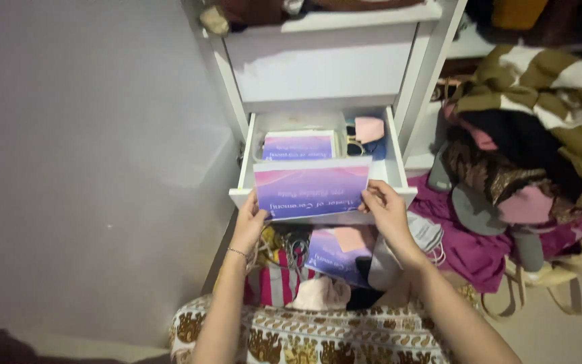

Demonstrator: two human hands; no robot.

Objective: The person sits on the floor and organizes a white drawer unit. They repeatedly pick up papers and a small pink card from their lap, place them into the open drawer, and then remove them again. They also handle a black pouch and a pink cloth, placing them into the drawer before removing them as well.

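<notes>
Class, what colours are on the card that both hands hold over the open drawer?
The card fades from pink into purple, with white edging; the head view shows it.

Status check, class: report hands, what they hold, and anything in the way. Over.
Left hand and right hand grip purple card by its edges, over open drawer. Path clear.

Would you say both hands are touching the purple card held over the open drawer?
Touching: the head view shows the left hand and right hand pinching the purple card at its sides.
</notes>
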